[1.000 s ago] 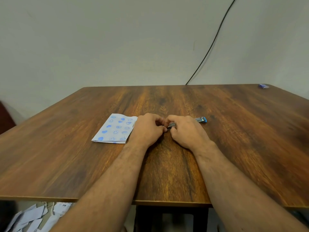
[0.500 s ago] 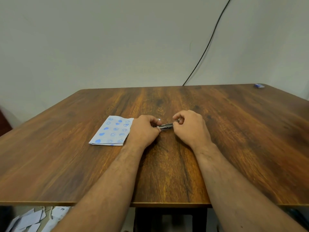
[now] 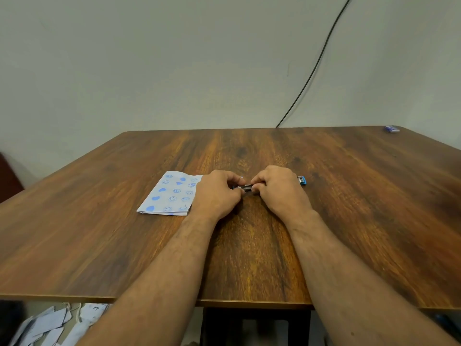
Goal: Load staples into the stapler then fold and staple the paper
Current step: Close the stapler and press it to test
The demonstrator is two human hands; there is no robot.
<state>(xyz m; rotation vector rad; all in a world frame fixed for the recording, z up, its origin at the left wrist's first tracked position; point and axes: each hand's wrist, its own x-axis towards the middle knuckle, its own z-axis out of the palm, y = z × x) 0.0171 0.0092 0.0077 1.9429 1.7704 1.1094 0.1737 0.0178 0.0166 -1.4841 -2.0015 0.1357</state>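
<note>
While the stapler (image 3: 245, 188) is gripped between both hands on the table (image 3: 349, 221), its metal middle is seen in the gap between the two sets of fingertips, and its blue end (image 3: 302, 180) protrudes beyond the right hand (image 3: 280, 189). The left hand (image 3: 217, 193) is curled narrowly, pinching the near end; the right hand is closed over the body. Whether staples are held cannot be told. The paper (image 3: 172, 193), already folded, lies just outside the left knuckles, touching the hand's edge. Loading is judged to be in hand: the body should be steadied by the right fingers while the channel is worked squarely, without twisting, so that jamming is avoided.
</note>
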